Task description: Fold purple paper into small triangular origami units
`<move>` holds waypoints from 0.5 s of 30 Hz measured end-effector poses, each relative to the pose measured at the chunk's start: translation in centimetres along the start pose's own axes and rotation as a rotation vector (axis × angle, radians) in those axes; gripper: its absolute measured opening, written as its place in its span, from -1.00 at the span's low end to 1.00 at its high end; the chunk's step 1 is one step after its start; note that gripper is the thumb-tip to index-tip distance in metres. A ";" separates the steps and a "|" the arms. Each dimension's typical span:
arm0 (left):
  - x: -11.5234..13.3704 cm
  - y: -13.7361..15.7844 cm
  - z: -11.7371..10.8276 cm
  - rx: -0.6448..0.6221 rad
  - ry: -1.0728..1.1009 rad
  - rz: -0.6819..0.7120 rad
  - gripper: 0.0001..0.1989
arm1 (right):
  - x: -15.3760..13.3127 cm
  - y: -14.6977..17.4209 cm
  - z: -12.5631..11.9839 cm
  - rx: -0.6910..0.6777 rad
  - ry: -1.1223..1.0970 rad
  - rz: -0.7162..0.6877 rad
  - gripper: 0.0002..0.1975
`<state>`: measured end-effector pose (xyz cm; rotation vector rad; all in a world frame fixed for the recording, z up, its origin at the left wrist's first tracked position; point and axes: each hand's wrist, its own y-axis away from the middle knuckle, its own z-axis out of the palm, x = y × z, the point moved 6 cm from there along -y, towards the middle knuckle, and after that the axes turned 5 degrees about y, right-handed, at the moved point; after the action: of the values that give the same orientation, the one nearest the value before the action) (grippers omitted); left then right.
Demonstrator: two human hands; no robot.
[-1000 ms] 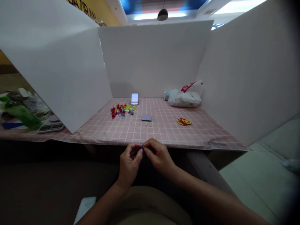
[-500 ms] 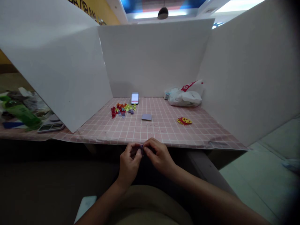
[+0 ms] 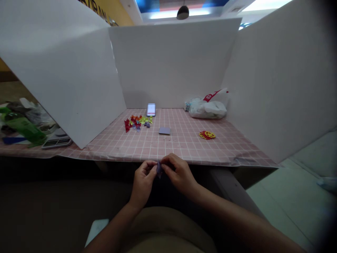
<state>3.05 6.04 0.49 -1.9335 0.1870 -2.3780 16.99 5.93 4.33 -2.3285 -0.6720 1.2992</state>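
Between my two hands, just in front of the table's near edge, is a small folded piece of purple paper (image 3: 159, 169). My left hand (image 3: 143, 179) pinches it from the left with thumb and fingers. From the right, my right hand (image 3: 180, 174) pinches its upper part, its fingertips partly hiding the paper. Beyond them on the table lies a square stack of greyish-purple paper (image 3: 164, 131). A cluster of small folded paper pieces (image 3: 135, 123) in red, orange, yellow and purple lies farther back to the left.
Yellow and red cut-out shapes (image 3: 207, 135) lie right on the checked tablecloth (image 3: 181, 147). A phone (image 3: 151, 109) stands at the back, a white plastic bag (image 3: 209, 107) at back right. White boards (image 3: 173, 66) enclose three sides. A kitchen scale (image 3: 57, 141) and green bottle (image 3: 23, 128) are outside, left.
The purple paper has turned and more of it shows below my fingertips. My left hand's grip has shifted slightly; my right hand keeps nearly the same place.
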 end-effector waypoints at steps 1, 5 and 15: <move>-0.1 0.0 0.0 -0.013 0.015 -0.014 -0.83 | 0.0 0.0 0.0 0.004 0.012 -0.005 -0.88; -0.2 0.1 0.1 -0.038 0.036 -0.029 -0.82 | -0.2 0.1 0.2 0.001 0.089 -0.060 -0.88; 0.4 0.2 0.1 -0.012 -0.075 0.042 -0.83 | -0.3 0.4 0.6 0.010 0.277 -0.184 -0.87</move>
<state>3.04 5.81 0.90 -1.9991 0.2356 -2.2790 16.46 5.44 4.03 -2.3162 -0.7634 0.8776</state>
